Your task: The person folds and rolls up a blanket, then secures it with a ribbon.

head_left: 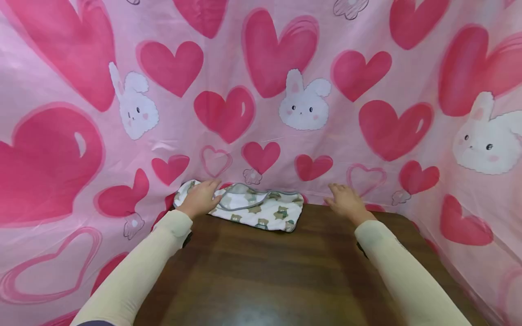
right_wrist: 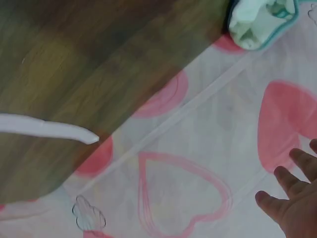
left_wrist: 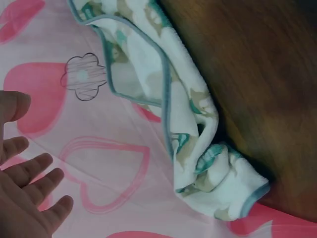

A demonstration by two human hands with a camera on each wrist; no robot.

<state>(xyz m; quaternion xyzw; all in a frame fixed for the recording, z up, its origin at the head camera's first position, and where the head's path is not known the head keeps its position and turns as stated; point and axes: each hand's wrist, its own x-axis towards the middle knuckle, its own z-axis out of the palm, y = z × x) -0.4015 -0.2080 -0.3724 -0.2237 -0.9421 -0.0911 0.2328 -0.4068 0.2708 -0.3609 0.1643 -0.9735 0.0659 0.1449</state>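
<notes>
A white towel [head_left: 257, 210] with brown bears and a grey-green edging lies folded and rumpled along the table's far edge. My left hand [head_left: 200, 198] is over its left part in the head view. In the left wrist view the left hand [left_wrist: 32, 193] has its fingers spread and holds nothing, apart from the towel [left_wrist: 193, 104]. To the right of the towel, my right hand [head_left: 345, 201] reaches forward with loose fingers. Nothing is in the right hand [right_wrist: 297, 193] in the right wrist view, where a corner of the towel [right_wrist: 260, 22] shows at the top.
A dark brown wooden table [head_left: 261, 267] stretches below both forearms. Pink cloth [head_left: 269, 127] printed with hearts and rabbits hangs behind and at both sides. In the right wrist view a thin white strip [right_wrist: 47, 129] crosses over the table.
</notes>
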